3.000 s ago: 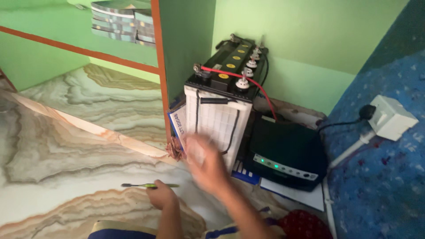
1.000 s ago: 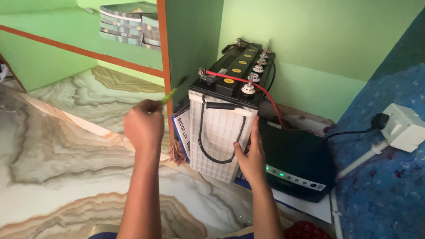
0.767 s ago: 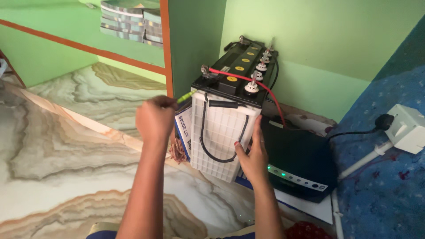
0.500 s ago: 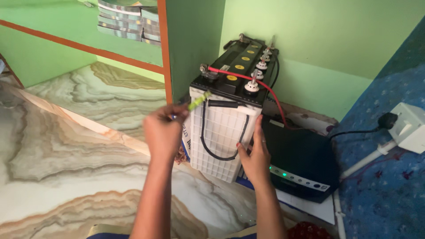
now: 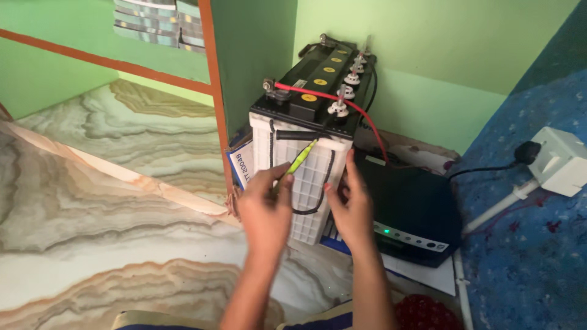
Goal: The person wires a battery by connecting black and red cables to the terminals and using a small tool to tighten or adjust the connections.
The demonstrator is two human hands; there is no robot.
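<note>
A tall white battery (image 5: 309,183) with a black top stands on the marble floor against a green wall. A red cable (image 5: 342,104) runs across its top. My left hand (image 5: 266,205) holds a slim yellow-green screwdriver (image 5: 296,164), its tip pointing up at the battery's black carry handle (image 5: 299,135). My right hand (image 5: 351,205) rests flat on the battery's front right edge, fingers apart.
A black inverter box (image 5: 413,217) with a lit green light sits right of the battery. A white socket box (image 5: 559,160) with a black plug lies on the blue patterned fabric at right. An orange-framed green partition (image 5: 211,85) stands left of the battery.
My left hand picked the screwdriver off the floor, raised it, then brought it down in front of the battery. My right hand moved onto the battery's front edge.
</note>
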